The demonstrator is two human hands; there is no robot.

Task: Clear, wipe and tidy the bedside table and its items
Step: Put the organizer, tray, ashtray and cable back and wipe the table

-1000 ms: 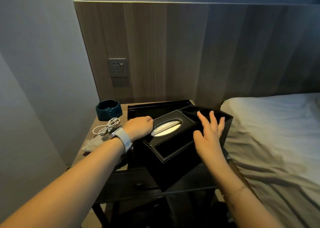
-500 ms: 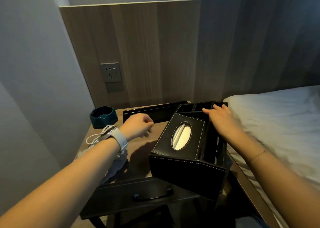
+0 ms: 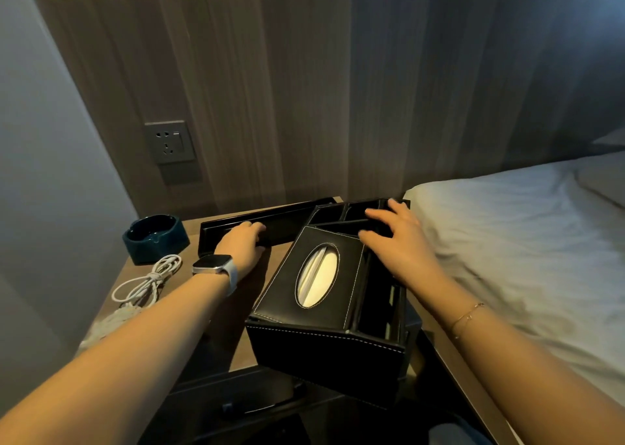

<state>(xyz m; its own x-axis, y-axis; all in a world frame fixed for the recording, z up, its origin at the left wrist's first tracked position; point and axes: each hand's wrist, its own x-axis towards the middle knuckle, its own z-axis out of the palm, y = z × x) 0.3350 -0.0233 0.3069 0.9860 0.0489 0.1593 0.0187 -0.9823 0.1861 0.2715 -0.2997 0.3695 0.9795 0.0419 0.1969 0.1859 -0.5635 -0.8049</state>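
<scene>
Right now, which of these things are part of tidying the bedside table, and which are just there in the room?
Part of the job:
- black tissue box organiser, right hand on it
- black tray, left hand on it
- dark ashtray
- white cable
- bedside table

Just there:
- wall socket
- bed
- wooden headboard
</scene>
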